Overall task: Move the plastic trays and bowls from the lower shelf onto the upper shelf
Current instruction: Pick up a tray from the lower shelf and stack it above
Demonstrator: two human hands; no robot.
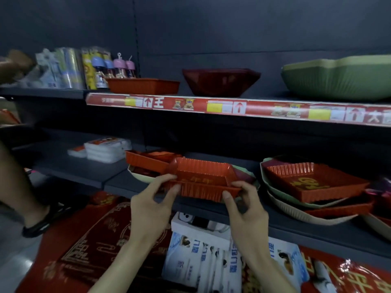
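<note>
I hold a red ribbed plastic tray (pixel 201 178) just above the front of the lower shelf (pixel 296 227). My left hand (pixel 154 199) pinches its left end and my right hand (pixel 241 204) grips its right end. Behind it lies another red tray (pixel 146 160) on a pale green dish (pixel 139 176). To the right, a red tray (pixel 313 182) rests in stacked green bowls (pixel 296 212). The upper shelf (pixel 211 106) carries a red tray (pixel 143 85), a dark red bowl (pixel 220 81) and a green bowl (pixel 338 79).
Bottles and wrapped goods (pixel 84 68) fill the upper shelf's left end. White packs (pixel 105 149) lie at the lower shelf's left. Another person's arm with a black wristband (pixel 31 218) reaches in at the left. Red mats and packaged goods (pixel 211 261) lie below.
</note>
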